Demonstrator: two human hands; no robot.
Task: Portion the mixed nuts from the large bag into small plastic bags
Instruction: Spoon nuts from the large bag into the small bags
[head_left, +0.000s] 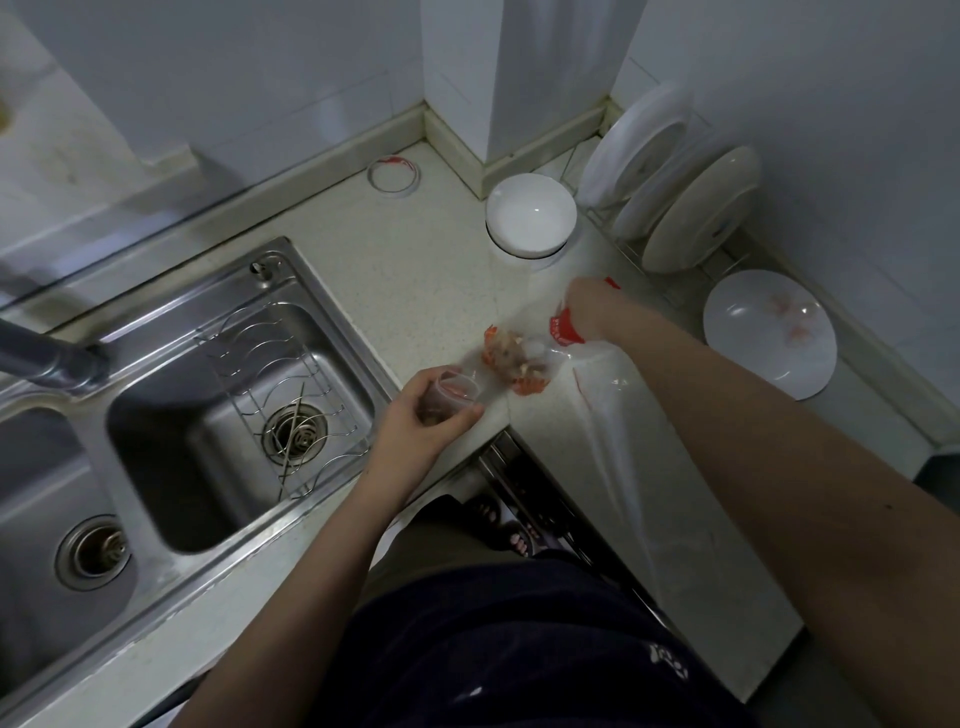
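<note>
Your left hand (426, 410) sits just left of the frame's centre, fingers and thumb curled round a small clear cup (457, 391) with something brownish in it. The cup is tilted, its mouth toward the bag (613, 395).

The bag lies on the counter (415, 275) right of centre, clear plastic with red print. A clump of nuts (511, 358) shows through it just right of the cup.

Your right hand (587, 304) is above that, at the bag's red-printed end, with red plastic on both sides of it. It is blurred, so you cannot tell whether the fingers pinch the plastic or lie spread.

A white bowl (530, 213) stands above the bag. Plates (696, 208) stand on edge in a rack at upper right, and one plate (769, 332) lies flat at the right. The sink (208, 405) fills the left.
</note>
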